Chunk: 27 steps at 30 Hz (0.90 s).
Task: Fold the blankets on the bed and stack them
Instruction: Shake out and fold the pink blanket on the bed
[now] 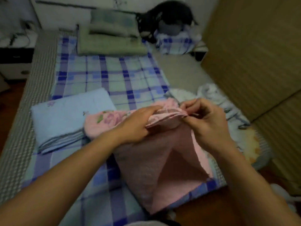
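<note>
Holding the pink blanket (pixel 156 154) up by its gathered top edges, both hands work over the bed's near edge. The left hand (pixel 138 123) has its fingers curled over the layered edges from the left, its grip closed on the cloth; the right hand (pixel 206 121) pinches the same edges between thumb and fingertips at their right end. From there the blanket hangs down and drapes over the near edge of the bed (pixel 40 66), while its flowered part lies on the plaid sheet (pixel 114 75) to the left, touching the folded blue blanket (pixel 65 118) near the bed's left edge. A folded green blanket (pixel 110 44) with a pillow (pixel 114 22) on it sits at the far end. A crumpled white blanket (pixel 216 98) lies by the right edge, beside the brown wall panel (pixel 254 46).
</note>
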### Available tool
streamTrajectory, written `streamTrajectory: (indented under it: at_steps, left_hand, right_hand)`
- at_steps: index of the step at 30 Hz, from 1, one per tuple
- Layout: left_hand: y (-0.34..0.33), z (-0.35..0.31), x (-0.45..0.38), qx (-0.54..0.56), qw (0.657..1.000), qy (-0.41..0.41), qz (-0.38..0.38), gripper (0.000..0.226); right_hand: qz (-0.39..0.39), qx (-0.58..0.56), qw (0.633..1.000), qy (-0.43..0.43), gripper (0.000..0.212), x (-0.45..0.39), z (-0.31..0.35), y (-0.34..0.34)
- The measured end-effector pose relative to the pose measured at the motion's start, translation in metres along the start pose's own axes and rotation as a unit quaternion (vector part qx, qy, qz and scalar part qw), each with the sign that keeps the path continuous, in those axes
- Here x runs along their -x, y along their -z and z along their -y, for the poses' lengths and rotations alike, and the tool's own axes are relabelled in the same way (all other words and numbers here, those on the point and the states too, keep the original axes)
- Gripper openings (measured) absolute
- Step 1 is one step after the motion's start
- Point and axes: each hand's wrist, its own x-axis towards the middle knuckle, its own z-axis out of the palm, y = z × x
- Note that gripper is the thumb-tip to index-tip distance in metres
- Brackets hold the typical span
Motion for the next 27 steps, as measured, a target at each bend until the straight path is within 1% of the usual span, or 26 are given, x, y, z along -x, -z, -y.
streamTrajectory:
  at_steps: [1,3,5,6,7,8,9,10,11,12,13,14,15,16,17,18,20,21,22,23,24,25,27]
  left_hand:
    - [0.014,-0.017,-0.022,0.007,1.0,-0.021,-0.008,0.068]
    - [0.038,-0.055,-0.056,0.025,0.995,-0.078,-0.056,0.061]
    - [0.059,-0.102,-0.085,0.038,0.978,-0.159,-0.133,0.052]
    - [0.071,-0.126,-0.098,0.046,0.967,-0.198,-0.156,0.045]
    - [0.081,-0.15,-0.109,0.061,0.959,-0.232,-0.151,0.037]
    - [0.088,-0.173,-0.116,0.081,0.954,-0.26,-0.124,0.028]
    - [0.091,-0.193,-0.12,0.09,0.952,-0.282,-0.081,0.02]
    - [0.088,-0.21,-0.121,0.082,0.949,-0.303,-0.043,0.016]
    - [0.078,-0.226,-0.121,0.056,0.95,-0.306,-0.018,0.019]
    - [0.063,-0.241,-0.118,0.027,0.958,-0.286,-0.004,0.022]
    - [0.043,-0.253,-0.116,0.008,0.971,-0.24,-0.008,0.027]
    - [0.023,-0.262,-0.112,0.005,0.984,-0.175,-0.018,0.031]
    - [0.005,-0.267,-0.111,0.02,0.994,-0.098,-0.033,0.032]
    - [-0.011,-0.265,-0.112,0.03,0.997,-0.038,-0.053,0.03]
    - [-0.023,-0.257,-0.116,0.034,0.997,-0.002,-0.076,0.027]
    - [-0.033,-0.248,-0.119,0.037,0.995,0.017,-0.096,0.027]
    - [-0.057,-0.226,-0.127,0.012,0.995,0.018,-0.097,0.029]
    - [-0.069,-0.217,-0.13,0.012,0.996,0.004,-0.09,0.037]
    - [-0.079,-0.212,-0.131,-0.016,0.994,-0.03,-0.104,0.05]
    - [-0.086,-0.207,-0.132,-0.054,0.987,-0.065,-0.139,0.065]
    - [-0.092,-0.201,-0.132,-0.052,0.981,-0.084,-0.167,0.073]
    - [-0.095,-0.2,-0.136,-0.054,0.98,-0.08,-0.171,0.069]
    - [-0.095,-0.203,-0.148,-0.08,0.976,-0.089,-0.182,0.042]
  right_hand:
    - [-0.008,0.007,0.999,0.034,0.031,-0.021,0.027,0.024]
    - [-0.021,0.014,0.995,0.093,0.03,-0.053,0.079,0.067]
    - [-0.042,0.014,0.988,0.146,0.032,-0.074,0.125,0.105]
    - [-0.059,0.016,0.984,0.17,0.033,-0.082,0.144,0.122]
    - [-0.077,0.018,0.979,0.19,0.034,-0.088,0.158,0.139]
    - [-0.094,0.013,0.974,0.204,0.034,-0.091,0.169,0.155]
    - [-0.112,-0.001,0.971,0.21,0.032,-0.093,0.175,0.167]
    - [-0.131,-0.019,0.969,0.21,0.03,-0.093,0.176,0.176]
    - [-0.152,-0.03,0.966,0.206,0.028,-0.093,0.173,0.182]
    - [-0.174,-0.028,0.963,0.201,0.028,-0.092,0.167,0.186]
    - [-0.197,-0.017,0.96,0.197,0.029,-0.091,0.158,0.188]
    - [-0.214,-0.005,0.957,0.196,0.031,-0.09,0.148,0.19]
    - [-0.227,0.003,0.954,0.195,0.032,-0.089,0.138,0.195]
    - [-0.235,0.007,0.953,0.193,0.033,-0.089,0.128,0.201]
    - [-0.242,0.007,0.952,0.188,0.033,-0.089,0.12,0.209]
    - [-0.246,0.002,0.952,0.182,0.034,-0.09,0.111,0.218]
    - [-0.233,-0.014,0.958,0.169,0.033,-0.093,0.094,0.235]
    - [-0.215,-0.018,0.963,0.163,0.033,-0.094,0.087,0.242]
    - [-0.193,-0.022,0.968,0.16,0.033,-0.095,0.081,0.249]
    - [-0.168,-0.031,0.972,0.159,0.034,-0.097,0.075,0.255]
    - [-0.145,-0.047,0.976,0.157,0.035,-0.098,0.071,0.263]
    - [-0.125,-0.067,0.978,0.155,0.037,-0.1,0.067,0.271]
    - [-0.093,-0.112,0.978,0.15,0.041,-0.105,0.06,0.287]
